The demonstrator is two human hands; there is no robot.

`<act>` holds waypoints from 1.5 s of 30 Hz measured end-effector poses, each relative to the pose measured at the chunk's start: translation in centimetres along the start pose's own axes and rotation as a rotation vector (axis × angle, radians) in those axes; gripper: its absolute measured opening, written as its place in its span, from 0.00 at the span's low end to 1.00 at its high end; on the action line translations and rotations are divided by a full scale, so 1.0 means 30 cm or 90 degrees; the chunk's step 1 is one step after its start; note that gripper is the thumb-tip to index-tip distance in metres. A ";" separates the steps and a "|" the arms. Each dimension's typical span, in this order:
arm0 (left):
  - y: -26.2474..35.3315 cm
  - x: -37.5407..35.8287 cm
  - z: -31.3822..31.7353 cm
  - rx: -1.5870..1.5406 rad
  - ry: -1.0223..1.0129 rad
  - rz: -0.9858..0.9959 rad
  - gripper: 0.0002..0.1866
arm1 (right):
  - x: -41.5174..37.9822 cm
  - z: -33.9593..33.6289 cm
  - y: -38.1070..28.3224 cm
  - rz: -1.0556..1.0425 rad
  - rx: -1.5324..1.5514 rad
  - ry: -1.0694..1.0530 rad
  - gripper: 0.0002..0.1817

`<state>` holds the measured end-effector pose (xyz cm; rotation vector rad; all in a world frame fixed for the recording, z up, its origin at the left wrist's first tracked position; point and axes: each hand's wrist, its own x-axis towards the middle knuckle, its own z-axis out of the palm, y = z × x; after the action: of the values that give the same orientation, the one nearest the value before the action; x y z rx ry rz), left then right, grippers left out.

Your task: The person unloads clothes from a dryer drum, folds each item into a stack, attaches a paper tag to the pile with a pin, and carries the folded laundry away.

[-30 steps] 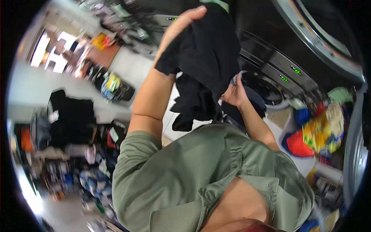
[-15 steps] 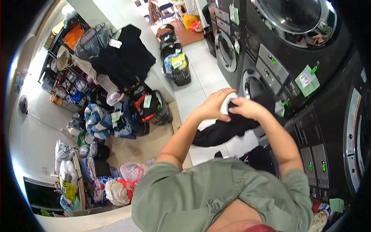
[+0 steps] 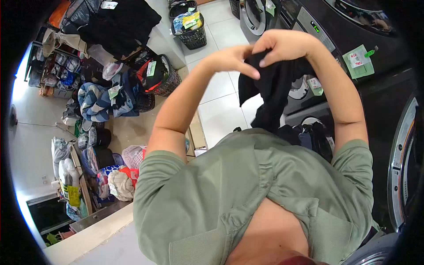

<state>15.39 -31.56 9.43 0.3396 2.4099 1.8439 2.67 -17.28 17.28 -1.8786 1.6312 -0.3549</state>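
Black cloth [image 3: 274,90] hangs lengthwise below the right hand [image 3: 289,45], nearer, fingers pinching; left hand [image 3: 232,59] touches its top-left edge, grip unclear.

The scene is being viewed through one wide, round-edged head camera, aimed forward and steeply down over the green shirt [image 3: 251,172], which is being shown very near at lower centre. The left hand [image 3: 234,59] and right hand [image 3: 287,46] are being framed farther out at upper centre, while the tiled floor [image 3: 218,90] is being seen from above beyond them, its lines being slanted.
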 end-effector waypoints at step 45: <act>-0.270 -0.433 -0.420 0.335 0.189 -0.370 0.11 | -0.296 -0.046 0.440 0.235 0.954 0.665 0.12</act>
<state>24.46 -48.41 4.18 -0.5924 2.7467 1.0635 -10.42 -9.76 12.05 -0.1676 1.3575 -1.9072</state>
